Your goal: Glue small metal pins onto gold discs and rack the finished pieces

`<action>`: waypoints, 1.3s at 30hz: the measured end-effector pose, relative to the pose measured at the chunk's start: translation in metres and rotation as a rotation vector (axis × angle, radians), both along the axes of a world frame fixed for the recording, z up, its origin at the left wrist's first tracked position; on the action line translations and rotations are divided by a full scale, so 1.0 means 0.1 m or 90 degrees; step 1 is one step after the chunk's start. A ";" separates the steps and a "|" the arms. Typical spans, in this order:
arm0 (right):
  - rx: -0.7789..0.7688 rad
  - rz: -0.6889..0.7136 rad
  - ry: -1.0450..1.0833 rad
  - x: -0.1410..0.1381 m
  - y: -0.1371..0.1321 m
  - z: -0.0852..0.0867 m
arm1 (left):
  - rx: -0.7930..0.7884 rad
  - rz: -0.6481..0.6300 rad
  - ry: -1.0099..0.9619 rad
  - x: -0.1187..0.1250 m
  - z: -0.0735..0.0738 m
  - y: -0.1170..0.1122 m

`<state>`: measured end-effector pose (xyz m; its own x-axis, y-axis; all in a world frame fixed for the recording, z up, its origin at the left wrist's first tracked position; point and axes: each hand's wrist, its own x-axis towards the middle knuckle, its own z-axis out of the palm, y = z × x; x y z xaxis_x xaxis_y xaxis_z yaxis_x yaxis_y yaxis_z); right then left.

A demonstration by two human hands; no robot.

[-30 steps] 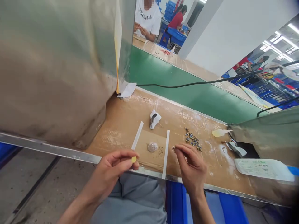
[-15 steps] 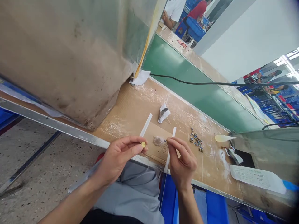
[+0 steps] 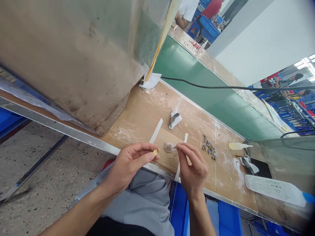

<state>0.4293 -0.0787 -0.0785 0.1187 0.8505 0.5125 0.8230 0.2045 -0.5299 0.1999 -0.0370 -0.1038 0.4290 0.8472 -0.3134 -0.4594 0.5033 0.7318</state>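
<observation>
Between thumb and fingers, my left hand [image 3: 137,160] pinches a small round yellow piece [image 3: 155,152] just over the table's front edge. My right hand [image 3: 193,164] is closed in a pinch on a tiny dark-blue part [image 3: 175,147], mostly hidden by the fingertips. That part is close to a small clear round dish [image 3: 169,147] on the cardboard; whether they touch I cannot tell. Strips of white tape [image 3: 156,131] lie on either side of the dish. To the right of my right hand is a scattered group of small blue and brass-coloured parts [image 3: 209,148].
A crumpled white paper with a dark patch [image 3: 175,118] lies behind the dish. At right are a yellowish squeeze bottle [image 3: 237,146] and a large white bottle [image 3: 274,188] lying down. A black cable [image 3: 209,87] crosses above the green partition [image 3: 187,70]. Other people sit beyond.
The whole view has shifted slightly, so the table and things appear a little further right. Both hands keep their pinches, with hardly any movement relative to the dish.
</observation>
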 end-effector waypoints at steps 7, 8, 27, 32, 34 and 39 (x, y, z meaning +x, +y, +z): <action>0.004 0.002 -0.021 -0.02 0.00 0.03 | -0.001 -0.004 0.018 0.01 0.00 -0.01; 0.005 0.005 -0.029 -0.02 -0.01 0.04 | -0.003 -0.004 0.016 0.01 -0.01 -0.01; 0.045 -0.069 -0.044 0.02 -0.02 0.04 | 0.007 -0.010 0.018 0.00 -0.02 -0.01; 0.021 -0.057 -0.024 0.00 -0.01 0.02 | 0.012 -0.011 0.021 0.01 -0.01 -0.01; 0.019 -0.061 -0.026 0.00 -0.01 0.02 | 0.013 -0.011 0.022 0.00 0.00 -0.01; 0.031 -0.067 -0.028 0.01 -0.01 0.03 | 0.014 -0.012 0.025 0.00 0.00 0.00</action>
<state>0.4302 -0.0799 -0.0759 0.1829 0.8080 0.5600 0.8636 0.1402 -0.4843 0.2001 -0.0374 -0.1041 0.4325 0.8461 -0.3114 -0.4211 0.4950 0.7601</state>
